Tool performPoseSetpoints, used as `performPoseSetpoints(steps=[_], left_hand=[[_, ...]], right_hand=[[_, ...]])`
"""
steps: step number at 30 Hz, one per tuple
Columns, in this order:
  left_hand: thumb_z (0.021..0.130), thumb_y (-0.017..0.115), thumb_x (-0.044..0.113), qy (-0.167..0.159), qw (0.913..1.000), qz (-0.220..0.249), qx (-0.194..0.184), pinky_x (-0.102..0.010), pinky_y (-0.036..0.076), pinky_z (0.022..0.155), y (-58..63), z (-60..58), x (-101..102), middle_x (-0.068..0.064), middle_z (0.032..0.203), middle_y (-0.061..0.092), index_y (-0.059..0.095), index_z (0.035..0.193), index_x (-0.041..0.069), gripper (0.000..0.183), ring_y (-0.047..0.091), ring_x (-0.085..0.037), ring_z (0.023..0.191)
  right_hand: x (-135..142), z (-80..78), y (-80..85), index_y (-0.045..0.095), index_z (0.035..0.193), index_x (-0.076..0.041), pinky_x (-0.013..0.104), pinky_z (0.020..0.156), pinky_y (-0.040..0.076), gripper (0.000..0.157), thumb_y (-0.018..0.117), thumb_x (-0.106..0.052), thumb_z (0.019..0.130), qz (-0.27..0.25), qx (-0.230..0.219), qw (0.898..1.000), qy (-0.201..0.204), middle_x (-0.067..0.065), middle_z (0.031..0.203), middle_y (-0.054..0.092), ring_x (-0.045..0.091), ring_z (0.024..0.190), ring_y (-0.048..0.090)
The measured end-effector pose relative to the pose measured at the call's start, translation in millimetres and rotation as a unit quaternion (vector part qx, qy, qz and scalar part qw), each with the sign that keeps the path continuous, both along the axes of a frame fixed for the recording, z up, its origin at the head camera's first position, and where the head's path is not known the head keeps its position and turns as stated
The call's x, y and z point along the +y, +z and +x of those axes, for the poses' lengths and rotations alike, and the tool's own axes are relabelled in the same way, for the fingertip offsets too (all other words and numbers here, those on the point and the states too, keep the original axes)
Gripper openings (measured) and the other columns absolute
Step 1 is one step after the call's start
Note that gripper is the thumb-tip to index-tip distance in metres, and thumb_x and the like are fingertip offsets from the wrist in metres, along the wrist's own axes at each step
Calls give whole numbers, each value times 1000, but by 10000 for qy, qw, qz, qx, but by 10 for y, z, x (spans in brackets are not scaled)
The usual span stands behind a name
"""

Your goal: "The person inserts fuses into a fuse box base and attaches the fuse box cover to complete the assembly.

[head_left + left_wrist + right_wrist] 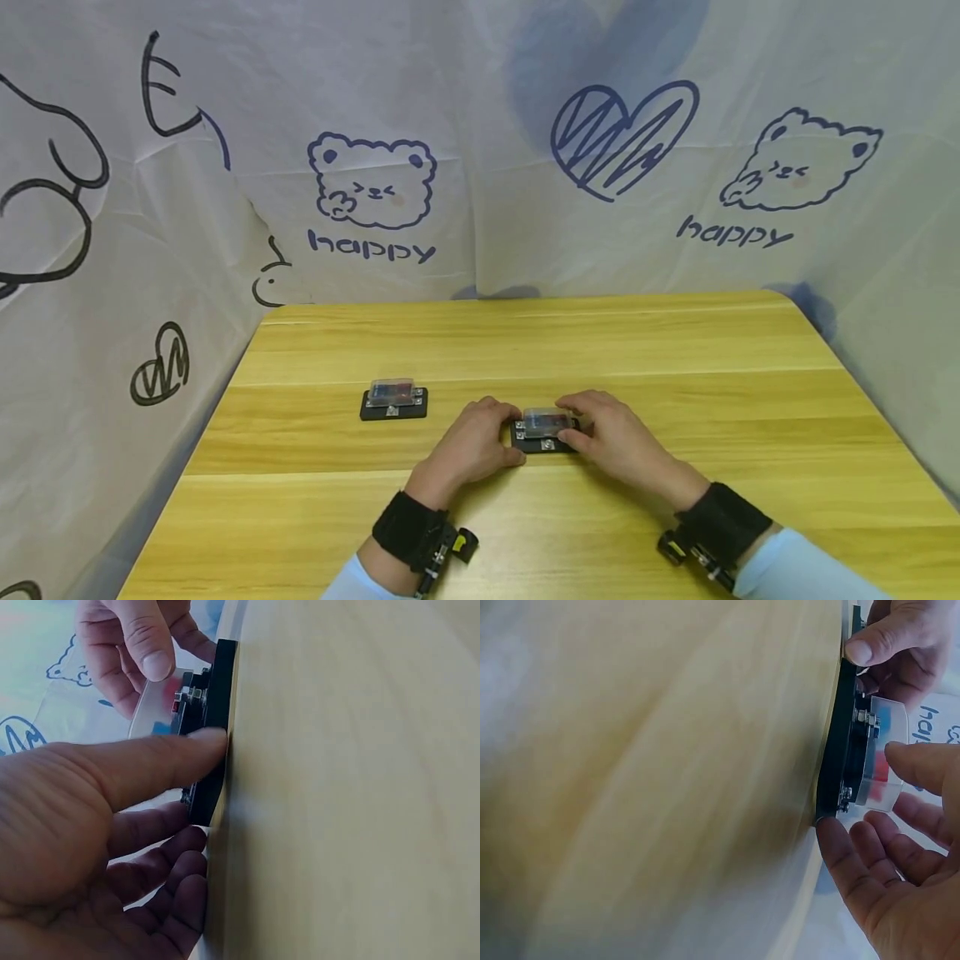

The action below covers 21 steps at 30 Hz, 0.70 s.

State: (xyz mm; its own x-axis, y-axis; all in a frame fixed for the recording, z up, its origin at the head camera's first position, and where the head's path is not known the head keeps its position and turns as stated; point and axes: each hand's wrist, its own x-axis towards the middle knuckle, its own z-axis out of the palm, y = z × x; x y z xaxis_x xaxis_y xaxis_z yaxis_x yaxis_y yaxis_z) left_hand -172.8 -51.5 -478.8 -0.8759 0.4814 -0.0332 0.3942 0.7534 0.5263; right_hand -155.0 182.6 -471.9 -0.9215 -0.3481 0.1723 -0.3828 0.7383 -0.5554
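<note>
A fuse block with a black base (534,447) lies on the wooden table, with small metal screw terminals (866,718) beside its clear cover (542,422). Red and blue show through the plastic. My left hand (474,442) grips the base's left end, its thumb (180,759) along the near edge and fingers behind. From the right, my right hand (626,435) pinches the cover between thumb and index finger. In the right wrist view, another fingertip (831,826) of that hand is right at the base's end. The cover sits over the base.
Another fuse block (393,412) of the same kind, with its clear cover on, stands to the left on the table (300,517). White cloth (495,200) with drawn bears and hearts hangs behind the table and along its sides. Both wrists wear black straps (723,521) with small cameras.
</note>
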Motion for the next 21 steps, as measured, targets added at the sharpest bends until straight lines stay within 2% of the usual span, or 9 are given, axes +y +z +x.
performPoseSetpoints(steps=[5, 11, 14, 21], left_hand=[[78, 75, 47, 62, 9996, 230, -119, -40, 47, 93, 12, 2, 7, -6, 120, 59, 56, 131, 15, 65, 53, -23, 109], [82, 72, 47, 236, 9977, 625, -126, -39, 48, 87, 13, -11, 20, -2, 116, 60, 57, 131, 19, 58, 54, -20, 105], [82, 74, 44, 234, 9980, 578, -129, -39, 48, 87, 18, -13, 23, -2, 115, 60, 58, 130, 20, 57, 54, -20, 103], [77, 79, 38, 154, 9997, 112, -121, -39, 46, 91, 1, 12, 26, -3, 117, 59, 61, 126, 17, 57, 51, -23, 107]], right_hand=[[0, 3, -5, 62, 124, -9, 41, 79, 52, 43, 74, -23, 85, -7, 77, 10000, 19, 7, 116, 64, 20, 98, 60], [19, 4, 0, 61, 124, -9, 42, 79, 53, 44, 74, -24, 85, 93, 59, 9999, -46, 8, 116, 65, 20, 97, 61], [25, 5, 6, 61, 124, -10, 41, 77, 53, 43, 72, -27, 86, 68, -24, 10000, -56, 7, 117, 65, 20, 96, 62], [23, 7, 20, 61, 127, -17, 37, 75, 53, 42, 64, -39, 92, -294, -380, 9988, -110, 3, 117, 64, 15, 95, 61]])
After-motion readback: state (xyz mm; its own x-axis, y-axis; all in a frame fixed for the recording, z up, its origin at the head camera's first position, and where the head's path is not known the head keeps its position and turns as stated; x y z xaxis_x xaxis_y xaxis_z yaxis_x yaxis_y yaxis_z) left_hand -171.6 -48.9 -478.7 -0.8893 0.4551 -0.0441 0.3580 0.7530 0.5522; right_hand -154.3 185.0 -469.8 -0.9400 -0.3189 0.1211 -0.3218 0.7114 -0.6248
